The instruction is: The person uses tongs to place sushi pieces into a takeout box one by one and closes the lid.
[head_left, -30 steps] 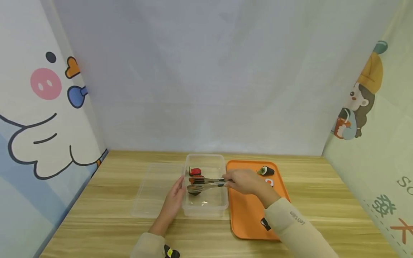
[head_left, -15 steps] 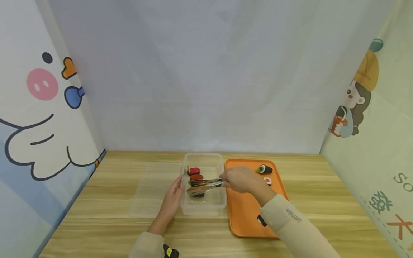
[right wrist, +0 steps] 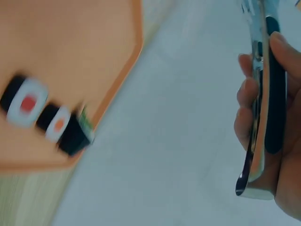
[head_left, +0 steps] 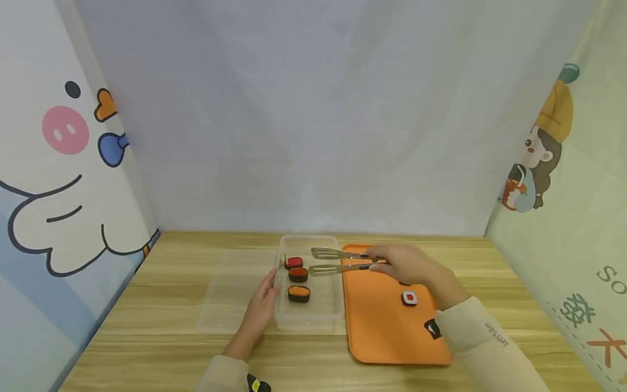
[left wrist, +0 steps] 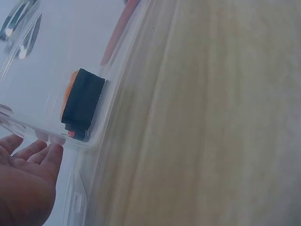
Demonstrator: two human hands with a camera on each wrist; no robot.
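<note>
My right hand (head_left: 406,267) grips a pair of metal tongs (head_left: 338,269) with black handles. The spread tips hang over the clear plastic container (head_left: 325,313) with nothing between them. Three toy sushi pieces lie along the container's left side: a red-topped one (head_left: 294,263), a dark red one (head_left: 297,274) and an orange-topped one (head_left: 299,294). My left hand (head_left: 262,305) rests its fingers against the container's left wall; the left wrist view shows them fairly straight there. In the right wrist view, the hand wraps the tongs' handle (right wrist: 275,103).
On the orange tray (head_left: 377,337) right of the container sit a white roll with a red centre (head_left: 409,298) and a black-and-white piece (head_left: 432,329). A green-topped cone roll (right wrist: 77,134) shows in the right wrist view. A clear lid (head_left: 230,294) lies left.
My right hand has lifted the tongs away from the orange-topped sushi, moving right and toward the far side, leaving it in the container. The left hand stays at the container.
</note>
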